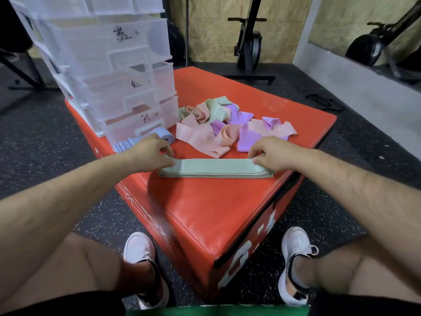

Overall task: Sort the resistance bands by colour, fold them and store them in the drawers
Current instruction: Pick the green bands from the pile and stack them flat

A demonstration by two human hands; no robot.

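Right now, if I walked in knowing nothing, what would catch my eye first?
The big red box fills the middle. On its near part lies a flat stack of green bands, with the left hand and right hand holding its ends. Behind it sits a loose pile of pink, purple and green bands, and a tower of clear drawers stands at the box's far left.

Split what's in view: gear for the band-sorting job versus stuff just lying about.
Job: stack of green bands, held at its ends by left hand and right hand; mixed pile of loose bands; blue bands; drawer unit.
Lying about: exercise bike; black strap on the floor.
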